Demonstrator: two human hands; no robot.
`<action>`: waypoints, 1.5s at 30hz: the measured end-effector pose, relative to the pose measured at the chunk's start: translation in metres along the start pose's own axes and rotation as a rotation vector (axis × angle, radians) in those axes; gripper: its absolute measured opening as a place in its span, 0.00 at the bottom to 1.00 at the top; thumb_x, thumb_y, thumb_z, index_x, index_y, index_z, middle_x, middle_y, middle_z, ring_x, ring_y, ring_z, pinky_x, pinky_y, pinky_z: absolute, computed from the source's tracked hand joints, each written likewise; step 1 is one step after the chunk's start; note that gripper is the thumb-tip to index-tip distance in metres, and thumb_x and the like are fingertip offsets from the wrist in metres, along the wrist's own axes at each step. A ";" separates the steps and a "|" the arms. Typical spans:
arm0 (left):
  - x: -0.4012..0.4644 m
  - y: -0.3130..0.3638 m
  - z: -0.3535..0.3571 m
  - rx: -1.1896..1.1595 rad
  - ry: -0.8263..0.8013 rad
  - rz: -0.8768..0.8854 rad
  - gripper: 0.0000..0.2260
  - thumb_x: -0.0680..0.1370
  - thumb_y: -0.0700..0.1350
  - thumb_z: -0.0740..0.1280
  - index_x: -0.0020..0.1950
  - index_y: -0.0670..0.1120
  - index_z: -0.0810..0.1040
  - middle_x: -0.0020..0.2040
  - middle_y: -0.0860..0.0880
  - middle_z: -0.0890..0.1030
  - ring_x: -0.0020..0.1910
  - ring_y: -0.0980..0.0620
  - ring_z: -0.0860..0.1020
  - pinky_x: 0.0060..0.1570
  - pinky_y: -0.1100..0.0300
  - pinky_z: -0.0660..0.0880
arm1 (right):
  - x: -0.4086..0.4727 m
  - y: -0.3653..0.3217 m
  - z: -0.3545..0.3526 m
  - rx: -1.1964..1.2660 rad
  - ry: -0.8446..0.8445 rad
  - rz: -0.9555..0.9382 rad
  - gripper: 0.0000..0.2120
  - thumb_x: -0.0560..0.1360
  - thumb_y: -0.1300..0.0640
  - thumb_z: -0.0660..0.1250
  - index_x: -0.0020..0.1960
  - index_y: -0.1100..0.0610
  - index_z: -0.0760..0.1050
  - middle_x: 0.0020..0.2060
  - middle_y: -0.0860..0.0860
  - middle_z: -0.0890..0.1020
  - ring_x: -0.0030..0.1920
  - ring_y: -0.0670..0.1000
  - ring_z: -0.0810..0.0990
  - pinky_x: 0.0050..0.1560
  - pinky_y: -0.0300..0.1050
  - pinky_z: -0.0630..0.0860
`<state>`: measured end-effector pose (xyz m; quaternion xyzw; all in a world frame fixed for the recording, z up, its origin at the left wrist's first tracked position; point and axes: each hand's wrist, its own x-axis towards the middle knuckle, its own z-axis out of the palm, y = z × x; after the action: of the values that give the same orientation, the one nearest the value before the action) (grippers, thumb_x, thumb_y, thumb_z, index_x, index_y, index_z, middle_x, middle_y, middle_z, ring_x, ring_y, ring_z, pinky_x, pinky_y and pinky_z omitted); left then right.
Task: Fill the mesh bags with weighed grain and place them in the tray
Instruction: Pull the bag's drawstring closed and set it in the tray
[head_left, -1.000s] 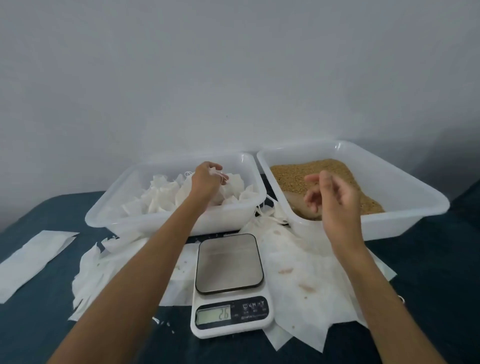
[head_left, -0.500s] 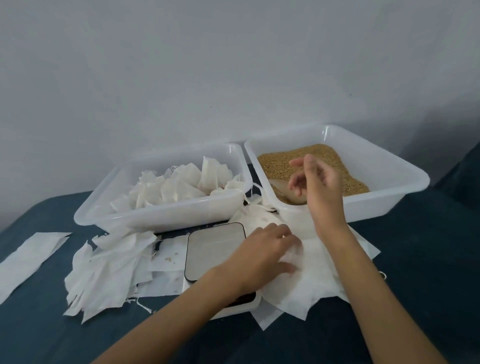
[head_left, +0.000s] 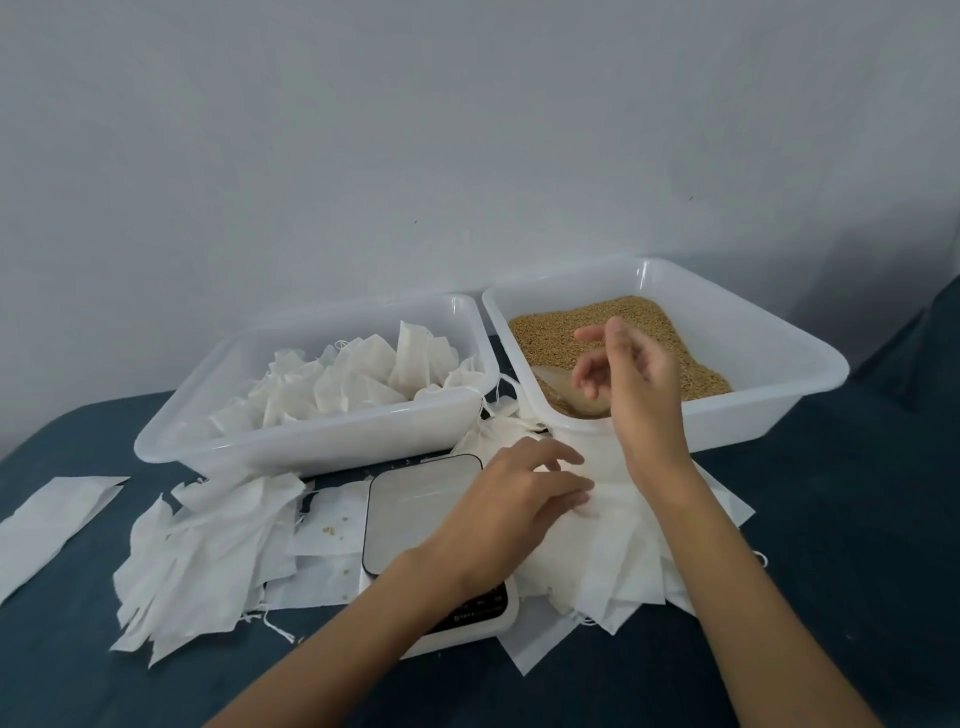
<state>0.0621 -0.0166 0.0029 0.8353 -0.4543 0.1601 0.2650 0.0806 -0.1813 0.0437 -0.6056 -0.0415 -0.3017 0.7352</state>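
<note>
A white tray (head_left: 311, 447) on the left holds several filled white mesh bags (head_left: 363, 379). The right tray (head_left: 769, 364) holds brown grain (head_left: 587, 322) with a scoop (head_left: 571, 397) lying in it. In front stands a kitchen scale (head_left: 415, 499) with a bare platform. My left hand (head_left: 514, 509) reaches across the scale and rests its fingers on a pile of flat empty mesh bags (head_left: 623, 551) to the right of the scale. My right hand (head_left: 634, 374) hovers above the front rim of the grain tray, fingers loosely curled, holding nothing.
Another heap of empty white bags (head_left: 208, 551) lies left of the scale, and a single flat bag (head_left: 47, 519) lies at the far left. Everything sits on a dark blue cloth surface (head_left: 857, 519). A plain wall rises behind the trays.
My left hand left the tray of filled bags, crossed over the scale and now touches the empty-bag pile on the right. My right hand stayed above the grain tray.
</note>
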 end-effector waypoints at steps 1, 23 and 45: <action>0.000 -0.001 -0.002 -0.054 0.045 -0.030 0.09 0.84 0.43 0.67 0.54 0.41 0.86 0.53 0.48 0.83 0.50 0.49 0.79 0.52 0.56 0.75 | 0.000 0.000 0.000 0.005 0.003 0.005 0.18 0.85 0.50 0.58 0.51 0.62 0.78 0.30 0.53 0.79 0.29 0.48 0.74 0.32 0.36 0.73; -0.037 -0.059 -0.041 -0.952 0.666 -0.686 0.07 0.82 0.40 0.69 0.52 0.41 0.88 0.49 0.42 0.87 0.48 0.50 0.84 0.48 0.60 0.81 | -0.033 0.010 0.029 -0.236 -0.416 0.153 0.04 0.79 0.64 0.69 0.51 0.59 0.82 0.39 0.60 0.84 0.34 0.55 0.83 0.35 0.49 0.84; -0.036 -0.038 -0.031 -1.119 0.388 -0.615 0.13 0.79 0.46 0.74 0.50 0.35 0.85 0.48 0.31 0.83 0.43 0.40 0.82 0.50 0.51 0.82 | -0.058 0.025 0.053 -0.099 -0.348 0.220 0.13 0.78 0.55 0.71 0.53 0.65 0.76 0.40 0.56 0.81 0.36 0.52 0.81 0.27 0.47 0.77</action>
<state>0.0741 0.0427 -0.0015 0.6195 -0.1541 -0.0351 0.7689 0.0618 -0.1079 0.0114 -0.6847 -0.0866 -0.1121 0.7149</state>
